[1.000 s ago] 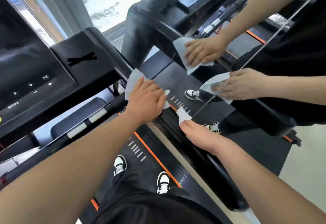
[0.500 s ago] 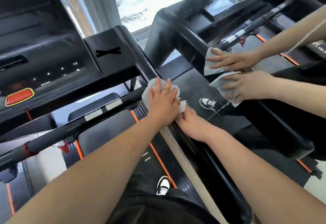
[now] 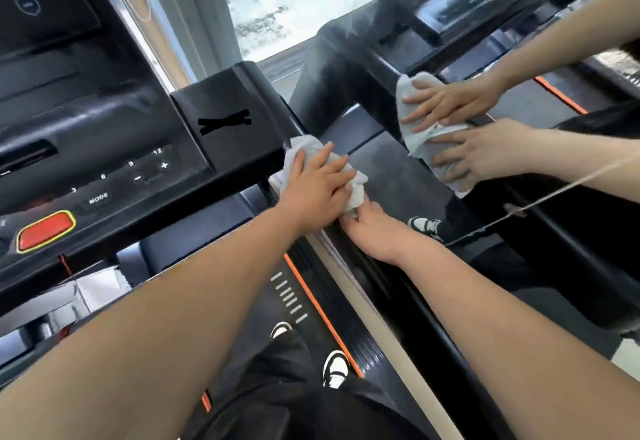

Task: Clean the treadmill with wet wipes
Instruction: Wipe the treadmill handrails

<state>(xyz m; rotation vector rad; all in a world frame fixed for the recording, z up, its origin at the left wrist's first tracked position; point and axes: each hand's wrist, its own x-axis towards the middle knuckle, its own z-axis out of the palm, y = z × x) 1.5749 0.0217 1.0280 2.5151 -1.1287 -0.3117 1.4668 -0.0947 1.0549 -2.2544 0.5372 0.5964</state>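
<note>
A crumpled white wet wipe point(image 3: 357, 188) lies on the right end of the black treadmill console point(image 3: 228, 148), where it meets a mirror wall. My left hand point(image 3: 317, 190) presses flat on the wipe with straight fingers. My right hand point(image 3: 377, 231) lies just below it, and its fingertips touch the wipe's lower edge, partly hidden under the left hand. The mirror point(image 3: 398, 169) shows both hands flat on the wipe.
The console panel has a red stop button point(image 3: 45, 231) and MODE keys point(image 3: 98, 198). Below runs the belt deck with an orange stripe point(image 3: 322, 315). My black-and-white shoes point(image 3: 336, 367) stand on it. A window point(image 3: 298, 3) is ahead.
Both hands have slid forward along the treadmill's right edge to the console's corner. The wipe has bunched up under my left hand, and my right hand has closed in on it.
</note>
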